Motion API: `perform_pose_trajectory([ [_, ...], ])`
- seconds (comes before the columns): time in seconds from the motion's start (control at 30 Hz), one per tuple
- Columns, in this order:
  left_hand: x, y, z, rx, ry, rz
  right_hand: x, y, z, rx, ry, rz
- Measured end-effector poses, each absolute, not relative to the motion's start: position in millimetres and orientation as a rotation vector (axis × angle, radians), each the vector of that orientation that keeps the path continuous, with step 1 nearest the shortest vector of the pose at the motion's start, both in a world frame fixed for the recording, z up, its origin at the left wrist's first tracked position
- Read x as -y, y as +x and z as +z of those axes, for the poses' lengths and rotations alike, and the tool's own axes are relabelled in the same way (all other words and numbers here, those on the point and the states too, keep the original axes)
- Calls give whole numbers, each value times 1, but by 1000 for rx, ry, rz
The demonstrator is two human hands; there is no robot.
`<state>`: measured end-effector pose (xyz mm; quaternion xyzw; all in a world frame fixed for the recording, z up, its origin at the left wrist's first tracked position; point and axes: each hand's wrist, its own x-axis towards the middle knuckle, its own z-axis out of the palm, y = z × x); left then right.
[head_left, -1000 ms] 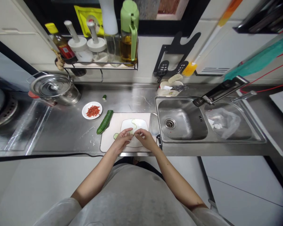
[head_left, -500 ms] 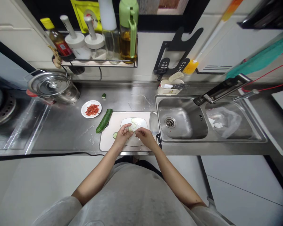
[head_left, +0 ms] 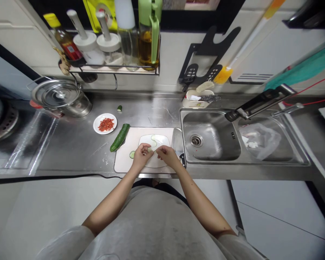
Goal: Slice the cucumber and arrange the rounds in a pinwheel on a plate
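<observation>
Your left hand (head_left: pixel 142 155) has curled tighter, pinching a slice (head_left: pixel 152 148), keeping it off the plate (head_left: pixel 162 140); your right hand (head_left: pixel 168 156) is bunched, its hold unclear.

The view is taken from the head, above and behind the left hand (head_left: pixel 143 156) and right hand (head_left: pixel 168 156), and is aimed forward and down; the tabletop (head_left: pixel 78 148) is framed widely around both, with the shelf (head_left: pixel 103 69) included beyond the left hand.
</observation>
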<state>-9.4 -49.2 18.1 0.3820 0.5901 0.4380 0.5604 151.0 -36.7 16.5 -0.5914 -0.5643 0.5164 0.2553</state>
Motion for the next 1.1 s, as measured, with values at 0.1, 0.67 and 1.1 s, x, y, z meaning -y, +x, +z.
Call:
perform_pose_trajectory([
  [0.1,43,-10,12,-1463,1012,1005,27,153,16,1626,-1733,1317],
  [0.67,-4,2,-1,-1940,1496,475,-29,141,4,1996,-2103,915],
  [1.1,-16,8,-7,-1992,1548,384,-40,140,-3,2064,-2162,894],
])
